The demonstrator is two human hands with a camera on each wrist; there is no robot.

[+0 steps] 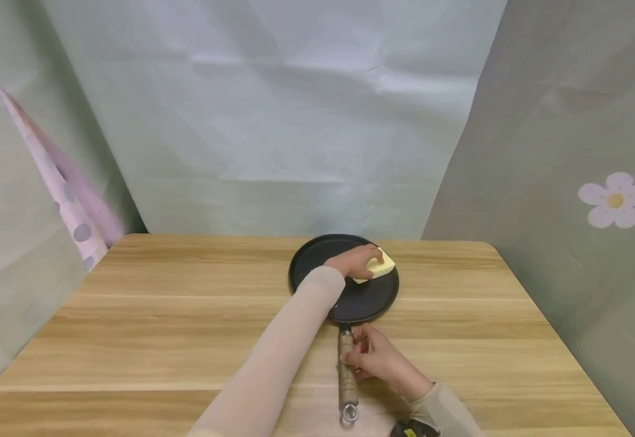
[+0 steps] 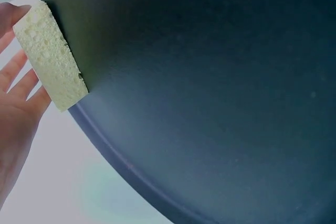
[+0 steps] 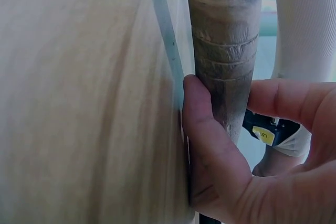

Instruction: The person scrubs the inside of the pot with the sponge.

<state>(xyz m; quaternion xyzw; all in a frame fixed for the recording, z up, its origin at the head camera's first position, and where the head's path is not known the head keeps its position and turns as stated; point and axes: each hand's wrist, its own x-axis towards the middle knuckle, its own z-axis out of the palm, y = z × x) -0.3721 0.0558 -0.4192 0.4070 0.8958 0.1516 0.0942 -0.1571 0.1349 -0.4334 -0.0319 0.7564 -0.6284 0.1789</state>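
A pale yellow sponge (image 1: 387, 264) is on the right part of a round black flat pan (image 1: 362, 301). My left hand (image 1: 357, 261) grips the sponge from above. In the left wrist view, the sponge (image 2: 50, 51) lies against the dark pan surface (image 2: 210, 103) near its rim, with thumb and fingers around its outer side. The pan's brown wooden handle (image 1: 348, 382) points toward me. My right hand (image 1: 380, 358) holds this handle between thumb and fingers. In the right wrist view, the handle (image 3: 226, 30) shows grooves and a metal loop at its end.
The pan stands on a wooden table (image 1: 159, 328), close to the back edge. Fabric sheets (image 1: 323, 133) hang behind and at both sides. A black wrist device (image 1: 413, 428) with a yellow label sits by the right sleeve.
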